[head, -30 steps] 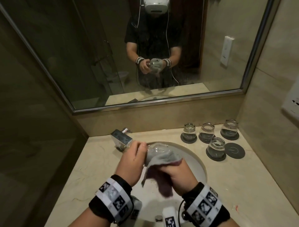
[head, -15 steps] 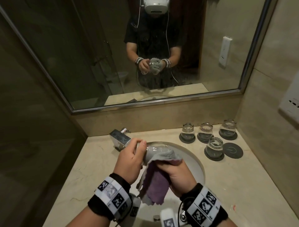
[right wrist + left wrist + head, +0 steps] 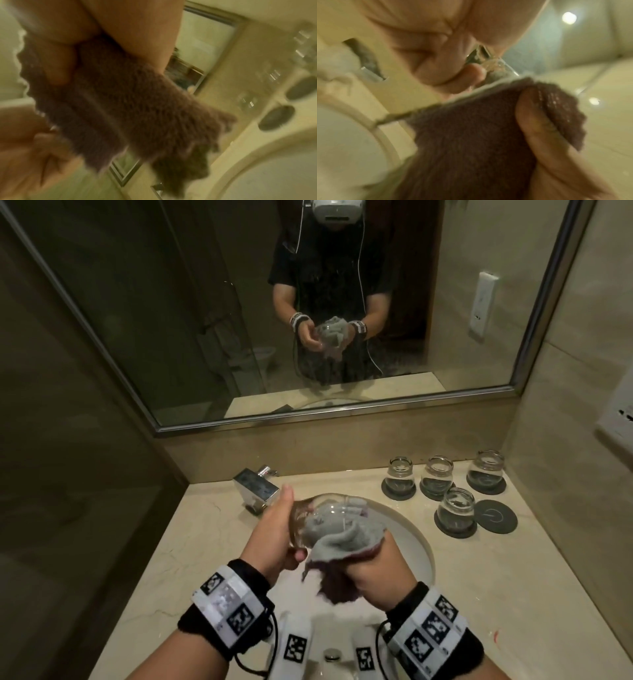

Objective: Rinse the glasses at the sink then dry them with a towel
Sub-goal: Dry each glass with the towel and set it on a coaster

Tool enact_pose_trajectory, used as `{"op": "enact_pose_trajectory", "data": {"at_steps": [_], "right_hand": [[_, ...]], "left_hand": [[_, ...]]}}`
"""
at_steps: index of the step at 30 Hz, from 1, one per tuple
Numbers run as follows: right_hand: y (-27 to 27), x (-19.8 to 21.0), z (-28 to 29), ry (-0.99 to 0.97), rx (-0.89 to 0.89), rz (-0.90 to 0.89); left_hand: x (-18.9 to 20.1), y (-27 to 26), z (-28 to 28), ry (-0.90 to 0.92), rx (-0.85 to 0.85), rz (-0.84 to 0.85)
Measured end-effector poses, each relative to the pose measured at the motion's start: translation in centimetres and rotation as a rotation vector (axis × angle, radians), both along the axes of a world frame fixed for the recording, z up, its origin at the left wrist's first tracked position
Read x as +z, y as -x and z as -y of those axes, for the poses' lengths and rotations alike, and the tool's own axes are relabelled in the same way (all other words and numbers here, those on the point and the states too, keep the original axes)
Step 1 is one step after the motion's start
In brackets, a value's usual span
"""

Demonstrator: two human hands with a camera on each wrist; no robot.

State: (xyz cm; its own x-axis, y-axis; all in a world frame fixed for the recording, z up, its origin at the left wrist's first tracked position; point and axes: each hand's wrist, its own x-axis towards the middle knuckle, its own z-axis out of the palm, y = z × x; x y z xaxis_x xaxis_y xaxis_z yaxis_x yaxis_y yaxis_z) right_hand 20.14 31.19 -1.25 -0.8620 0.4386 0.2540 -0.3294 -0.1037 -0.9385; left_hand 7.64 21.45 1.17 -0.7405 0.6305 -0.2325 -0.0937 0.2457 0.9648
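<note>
Over the basin (image 3: 416, 546): clear glass tumbler (image 3: 322, 517) clasped in left hand (image 3: 274, 537), grey-purple towel (image 3: 337, 537) bunched inside by gripping right hand (image 3: 380, 565). Wet, hard twisting risks slipping, shattering.

Left hand (image 3: 436, 44): fills the upper part of the blurred view, fingers curled, one fingertip (image 3: 474, 73) against the wet rim of a clear glass tumbler (image 3: 498, 65). Dark purple-brown terry towel with pale grey edge (image 3: 471, 135): stuffed up against the tumbler, gripped from the right side by the right hand (image 3: 556, 155). White round sink basin (image 3: 342, 135) and beige stone countertop (image 3: 399, 94): lower left.
</note>
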Motion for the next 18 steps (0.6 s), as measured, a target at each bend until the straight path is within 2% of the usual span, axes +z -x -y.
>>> {"op": "enact_pose_trajectory", "data": {"at_steps": [1,2,3,4,5,6,7,9,10,11,12,13,15,16,17,18], "right_hand": [[0.0,0.0,0.1,-0.017,0.018,0.003],[0.2,-0.2,0.1,-0.004,0.001,-0.004],[0.5,-0.6,0.2,0.087,-0.020,-0.004],[0.8,-0.7,0.3,0.269,-0.027,-0.022],[1.1,-1.0,0.4,0.447,-0.010,-0.035],[1.1,-1.0,0.5,0.531,0.011,-0.061],[1.1,-1.2,0.3,0.496,-0.004,-0.066],[0.8,-0.9,0.1,0.227,-0.050,-0.016],[0.6,-0.6,0.1,0.101,-0.061,0.016],[0.5,-0.4,0.1,0.033,-0.044,0.021],[0.6,-0.3,0.1,0.032,-0.024,0.008],[0.8,-0.7,0.1,0.059,-0.005,-0.018],[1.1,-1.1,0.6,0.370,0.071,-0.062],[1.3,-1.3,0.8,0.525,0.089,-0.068],[1.4,-1.8,0.8,0.599,0.091,-0.074],[1.3,-1.6,0.8,0.555,0.075,-0.080]], "left_hand": [[0.0,0.0,0.0,0.016,0.006,-0.037],[-0.2,-0.1,0.1,0.013,0.003,-0.199],[-0.4,-0.1,0.3,0.008,0.003,-0.447],[-0.5,0.0,0.6,-0.009,-0.010,-0.653],[-0.7,0.0,0.8,-0.017,-0.026,-0.768],[-0.8,0.1,0.9,-0.025,-0.038,-0.777],[-0.8,0.2,0.7,-0.042,-0.032,-0.656],[-0.4,0.2,0.1,-0.018,-0.030,-0.216],[-0.1,0.2,-0.1,0.005,-0.025,-0.055],[0.0,0.3,-0.2,0.030,-0.018,-0.017],[-0.1,0.3,-0.2,0.029,-0.018,-0.097],[-0.3,0.1,-0.1,0.024,-0.023,-0.302],[-0.6,0.3,0.4,0.023,-0.061,-0.727],[-0.8,0.3,0.6,0.040,-0.084,-0.819],[-0.7,0.2,0.6,0.036,-0.103,-0.798],[-0.6,0.2,0.4,0.023,-0.108,-0.653]]}}
